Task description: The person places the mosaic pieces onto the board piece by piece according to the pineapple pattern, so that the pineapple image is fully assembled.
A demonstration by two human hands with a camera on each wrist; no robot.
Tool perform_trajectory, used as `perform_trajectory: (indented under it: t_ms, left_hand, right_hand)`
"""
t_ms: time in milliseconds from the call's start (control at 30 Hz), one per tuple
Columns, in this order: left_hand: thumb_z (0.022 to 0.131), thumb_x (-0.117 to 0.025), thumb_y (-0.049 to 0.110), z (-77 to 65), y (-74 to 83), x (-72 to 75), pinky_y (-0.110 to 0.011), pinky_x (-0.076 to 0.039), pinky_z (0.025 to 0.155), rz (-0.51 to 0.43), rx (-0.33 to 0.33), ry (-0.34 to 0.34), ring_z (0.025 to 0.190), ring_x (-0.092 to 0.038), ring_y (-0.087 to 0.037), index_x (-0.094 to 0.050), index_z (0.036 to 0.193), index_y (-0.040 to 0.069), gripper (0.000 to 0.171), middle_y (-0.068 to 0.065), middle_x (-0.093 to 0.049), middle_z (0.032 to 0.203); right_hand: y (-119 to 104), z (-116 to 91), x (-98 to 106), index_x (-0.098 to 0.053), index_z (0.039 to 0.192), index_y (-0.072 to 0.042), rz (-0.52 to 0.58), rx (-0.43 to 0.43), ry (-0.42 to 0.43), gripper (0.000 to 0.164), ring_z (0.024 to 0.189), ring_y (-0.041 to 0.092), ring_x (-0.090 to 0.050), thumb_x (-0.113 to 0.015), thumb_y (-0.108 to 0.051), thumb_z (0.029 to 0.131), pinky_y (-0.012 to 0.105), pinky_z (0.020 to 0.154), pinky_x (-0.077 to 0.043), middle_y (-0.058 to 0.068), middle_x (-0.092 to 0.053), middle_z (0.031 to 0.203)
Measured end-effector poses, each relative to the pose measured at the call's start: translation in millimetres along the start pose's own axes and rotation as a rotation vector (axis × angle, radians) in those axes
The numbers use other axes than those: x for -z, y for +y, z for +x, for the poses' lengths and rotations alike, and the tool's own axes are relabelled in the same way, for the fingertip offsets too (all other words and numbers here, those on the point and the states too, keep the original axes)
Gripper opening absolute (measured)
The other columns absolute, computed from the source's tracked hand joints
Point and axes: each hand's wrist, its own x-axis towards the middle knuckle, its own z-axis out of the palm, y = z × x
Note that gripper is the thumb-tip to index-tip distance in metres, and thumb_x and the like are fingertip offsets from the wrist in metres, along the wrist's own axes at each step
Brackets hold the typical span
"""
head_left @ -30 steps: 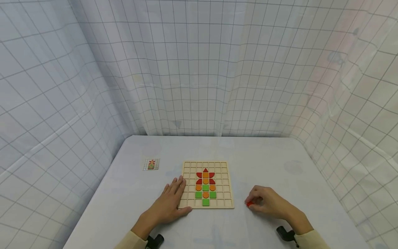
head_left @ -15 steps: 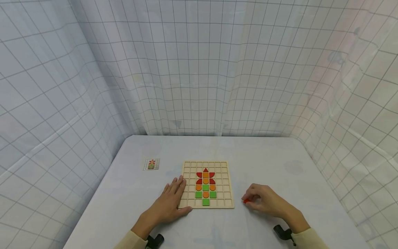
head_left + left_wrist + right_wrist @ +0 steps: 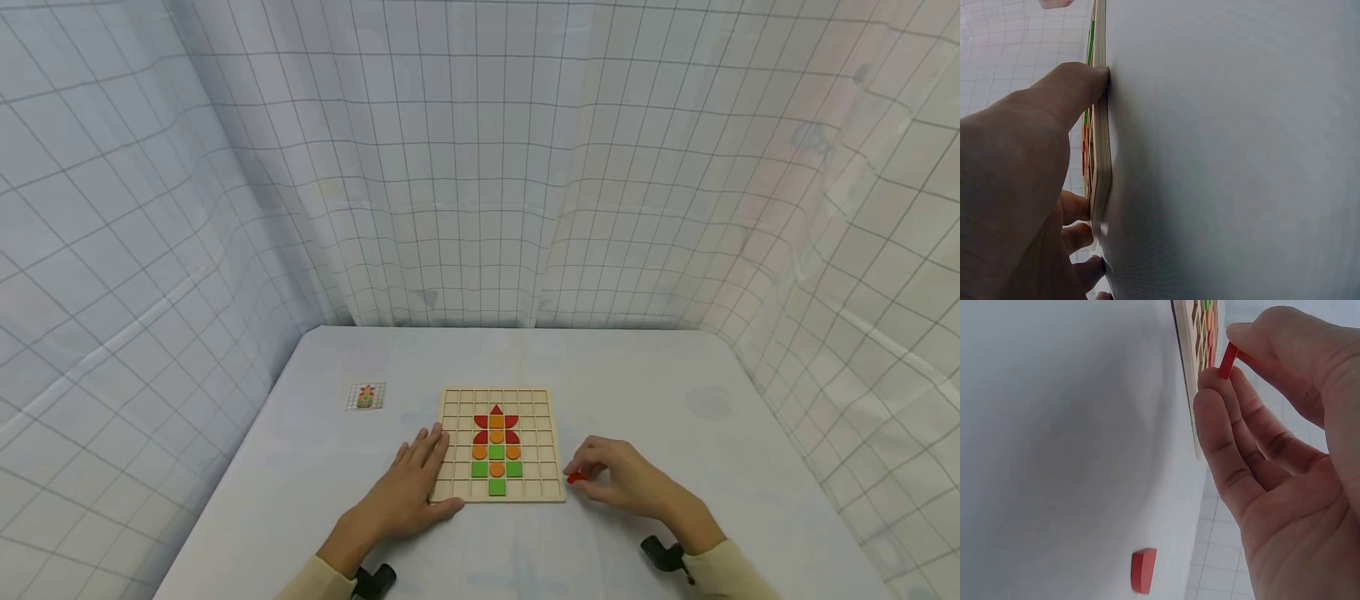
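Note:
A wooden grid board [image 3: 538, 437] lies flat on the table, holding red, orange and green tiles laid in a plant-like figure. My left hand [image 3: 405, 493] rests along its lower left corner, fingers stretched at the left side and thumb [image 3: 1075, 87] on the near edge. Just off the board's right side, my right hand [image 3: 630, 477] pinches a small red tile [image 3: 1228, 360] between thumb and fingertips. Below that hand, a second red tile [image 3: 1144, 570] lies on the table in the right wrist view; the hand hides it from the head view.
A small pattern card [image 3: 365, 397] with a matching coloured figure lies at the back left of the white table [image 3: 645, 375]. Gridded white curtains [image 3: 480, 167] hang at the back and both sides.
My right hand has moved left and slightly away from me with the red tile, coming up to the board's right edge. The left hand and board have stayed put.

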Motion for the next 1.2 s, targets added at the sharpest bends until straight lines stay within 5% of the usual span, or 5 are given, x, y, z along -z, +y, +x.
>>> perform_trajectory:
  t_ms: [567, 867, 1200]
  left_hand:
    - [0.104, -0.081, 0.066, 0.6, 0.7, 1.4, -0.071, -0.025, 0.145, 0.008, 0.01, -0.01, 0.183, -0.022, -0.046, -0.03, 0.183, -0.001, 0.116, -0.021, -0.023, 0.195]
    - [0.104, -0.081, 0.065, 0.9, -0.2, -0.3, -0.072, -0.025, 0.145, 0.016, 0.0, -0.003, 0.183, -0.022, -0.047, -0.03, 0.183, -0.001, 0.115, -0.021, -0.023, 0.195]
    - [0.104, -0.082, 0.065, 0.7, -0.3, -1.7, -0.071, -0.025, 0.145, 0.01, 0.007, -0.003, 0.183, -0.022, -0.046, -0.031, 0.182, -0.001, 0.115, -0.021, -0.023, 0.195]
  right_hand:
    - [-19.9, 30.4, -26.8, -0.089, 0.117, -0.017, 0.053, 0.023, -0.072, 0.015, 0.099, 0.003, -0.071, -0.091, -0.012, 0.103, 0.023, 0.09, -0.066, -0.008, -0.08, 0.114]
    - [-28.8, 43.9, -40.5, -0.088, 0.11, -0.02, -0.006, 0.056, -0.089, 0.01, 0.094, 0.004, -0.065, -0.092, -0.015, 0.103, 0.018, 0.083, -0.06, -0.007, -0.078, 0.111]
    - [-34.4, 53.6, -48.0, -0.09, 0.108, -0.018, -0.037, 0.096, -0.101, 0.005, 0.103, -0.001, -0.067, -0.092, -0.015, 0.103, 0.02, 0.093, -0.064, -0.006, -0.077, 0.111]
